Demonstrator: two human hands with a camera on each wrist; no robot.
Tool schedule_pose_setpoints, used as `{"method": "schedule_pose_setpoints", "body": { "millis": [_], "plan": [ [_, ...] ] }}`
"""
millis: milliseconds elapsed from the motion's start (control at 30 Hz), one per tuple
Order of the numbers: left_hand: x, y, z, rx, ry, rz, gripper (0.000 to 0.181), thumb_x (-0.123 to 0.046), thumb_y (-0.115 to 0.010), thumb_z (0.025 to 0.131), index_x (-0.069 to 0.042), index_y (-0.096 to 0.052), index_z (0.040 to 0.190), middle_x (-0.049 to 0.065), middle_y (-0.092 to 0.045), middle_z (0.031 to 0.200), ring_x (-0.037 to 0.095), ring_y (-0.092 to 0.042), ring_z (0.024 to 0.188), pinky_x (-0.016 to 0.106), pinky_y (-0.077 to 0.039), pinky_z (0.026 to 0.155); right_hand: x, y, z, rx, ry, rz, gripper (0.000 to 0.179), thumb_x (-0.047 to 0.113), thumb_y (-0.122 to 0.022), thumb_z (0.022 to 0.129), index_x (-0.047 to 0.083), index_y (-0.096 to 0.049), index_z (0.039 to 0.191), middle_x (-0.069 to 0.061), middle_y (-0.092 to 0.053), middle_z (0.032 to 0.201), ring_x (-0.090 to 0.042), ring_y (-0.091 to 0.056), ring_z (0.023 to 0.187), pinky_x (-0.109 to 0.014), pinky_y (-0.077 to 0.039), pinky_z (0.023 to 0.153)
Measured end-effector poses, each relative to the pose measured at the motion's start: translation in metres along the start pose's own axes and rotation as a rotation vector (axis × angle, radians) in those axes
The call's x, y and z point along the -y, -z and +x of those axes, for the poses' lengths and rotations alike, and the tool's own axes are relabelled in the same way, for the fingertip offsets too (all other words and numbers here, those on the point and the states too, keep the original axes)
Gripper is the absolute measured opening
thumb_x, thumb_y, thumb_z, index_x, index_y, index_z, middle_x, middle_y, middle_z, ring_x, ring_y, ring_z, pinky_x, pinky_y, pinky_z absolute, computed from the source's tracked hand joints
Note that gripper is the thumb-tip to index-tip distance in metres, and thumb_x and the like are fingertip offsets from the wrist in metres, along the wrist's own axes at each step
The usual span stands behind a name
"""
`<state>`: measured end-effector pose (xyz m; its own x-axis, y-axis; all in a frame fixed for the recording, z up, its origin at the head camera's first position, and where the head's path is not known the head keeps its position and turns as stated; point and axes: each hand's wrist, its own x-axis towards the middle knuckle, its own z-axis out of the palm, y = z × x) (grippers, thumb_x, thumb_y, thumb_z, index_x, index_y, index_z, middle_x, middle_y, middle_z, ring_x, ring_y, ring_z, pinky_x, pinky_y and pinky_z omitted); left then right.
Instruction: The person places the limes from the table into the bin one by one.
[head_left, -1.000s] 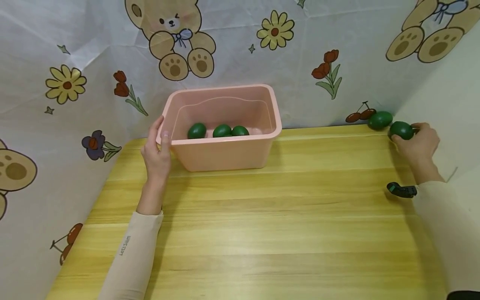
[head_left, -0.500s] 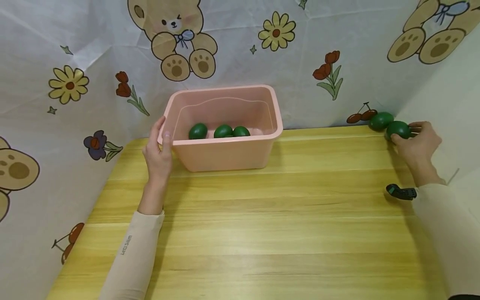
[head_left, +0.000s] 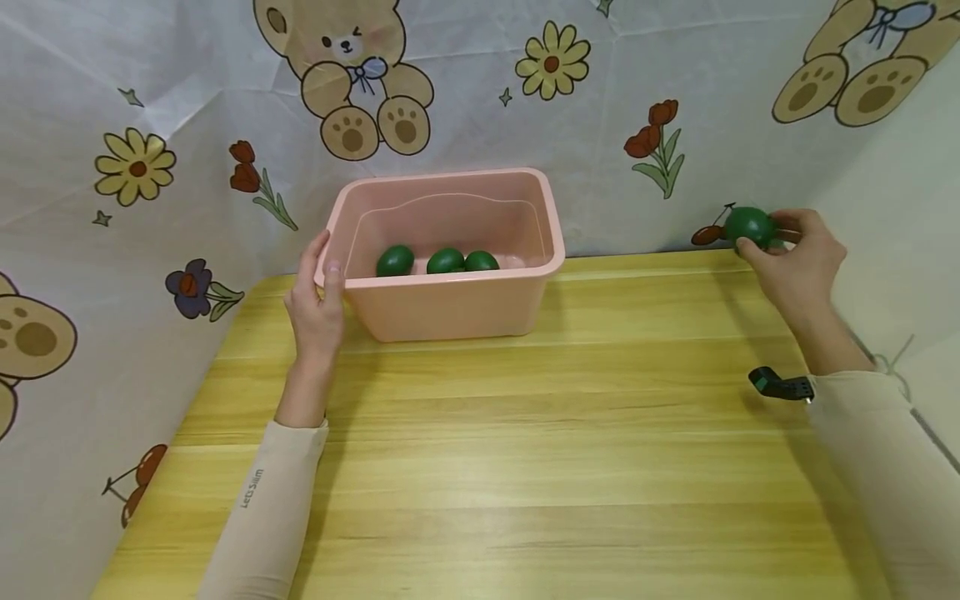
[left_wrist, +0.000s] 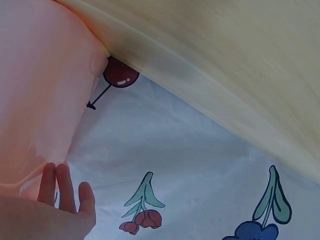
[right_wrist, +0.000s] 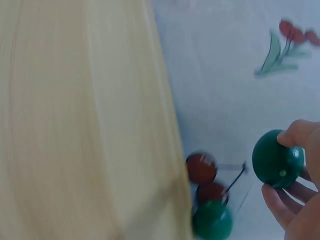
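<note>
In the head view a pink plastic bin (head_left: 450,310) stands at the back of the table, with several green oval fruits (head_left: 395,261) inside. My left hand (head_left: 315,312) grips its left end by the rim, and in the left wrist view the fingers (left_wrist: 65,187) lie along its outer side. At the far right my right hand (head_left: 802,258) pinches a smooth green oval fruit (right_wrist: 276,159) between thumb and fingers, raised off the table. Another green fruit (right_wrist: 213,220) sits at the table's back edge below it, mostly hidden behind the held one in the head view.
The wooden table (head_left: 555,467) ends at a patterned cloth (head_left: 480,125) hung behind it, and a pale wall (head_left: 915,275) borders the right side. A small black device (head_left: 780,385) sticks out from the right sleeve.
The right hand has lifted its green fruit from beside the other one and moved left and up, now covering most of that other fruit. The left hand and bin have stayed put.
</note>
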<state>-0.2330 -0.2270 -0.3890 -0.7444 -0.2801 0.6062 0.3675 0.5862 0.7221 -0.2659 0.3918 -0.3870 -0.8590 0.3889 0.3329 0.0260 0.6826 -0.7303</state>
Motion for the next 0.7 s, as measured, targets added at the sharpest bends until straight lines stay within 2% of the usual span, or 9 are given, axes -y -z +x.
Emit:
{"method": "schedule_pose_setpoints", "body": {
  "millis": [100,200,333,500,700],
  "plan": [
    [0.001,0.0,0.0,-0.001,-0.007,-0.001,0.052,-0.041,-0.053,0.102,-0.025,-0.059,0.15,0.002,-0.065,0.147,0.028,-0.067,0.127,0.055,-0.053,0.106,0.02,-0.004,-0.007,0.021,0.063,0.013,0.063,0.037,-0.073,0.095,0.012,-0.053,0.15,-0.012,-0.061,0.139,0.016,-0.053,0.087,0.0,-0.042,0.076],
    [0.002,0.001,0.001,-0.005,-0.015,-0.004,0.052,-0.04,-0.053,0.102,-0.024,-0.06,0.15,0.002,-0.066,0.147,0.029,-0.067,0.126,0.056,-0.053,0.105,0.04,-0.008,-0.013,0.026,0.125,0.023,0.061,0.035,-0.075,0.094,0.012,-0.056,0.148,-0.018,-0.062,0.141,0.011,-0.059,0.099,-0.002,-0.046,0.081],
    [0.002,0.0,0.001,-0.007,-0.019,-0.008,0.052,-0.04,-0.054,0.101,-0.023,-0.06,0.15,0.003,-0.066,0.146,0.03,-0.067,0.124,0.056,-0.053,0.104,0.066,-0.011,-0.022,0.02,0.208,0.049,0.057,0.03,-0.078,0.093,0.012,-0.06,0.144,-0.017,-0.066,0.136,0.01,-0.059,0.105,-0.005,-0.05,0.088],
    [0.002,0.001,0.001,-0.011,-0.008,-0.007,0.052,-0.041,-0.053,0.102,-0.024,-0.06,0.15,0.004,-0.066,0.146,0.031,-0.068,0.122,0.057,-0.054,0.103,0.095,-0.012,-0.033,0.042,0.333,0.103,0.054,0.021,-0.081,0.091,0.008,-0.063,0.14,-0.019,-0.069,0.131,0.019,-0.057,0.093,-0.004,-0.049,0.084],
    [0.002,0.003,0.002,-0.001,-0.011,-0.006,0.053,-0.043,-0.053,0.102,-0.024,-0.059,0.151,0.005,-0.067,0.145,0.031,-0.069,0.118,0.056,-0.054,0.102,0.124,-0.015,-0.048,0.078,0.429,0.122,0.054,0.018,-0.083,0.089,0.008,-0.064,0.138,-0.013,-0.071,0.131,0.018,-0.06,0.099,-0.002,-0.048,0.082]
  ]
}}
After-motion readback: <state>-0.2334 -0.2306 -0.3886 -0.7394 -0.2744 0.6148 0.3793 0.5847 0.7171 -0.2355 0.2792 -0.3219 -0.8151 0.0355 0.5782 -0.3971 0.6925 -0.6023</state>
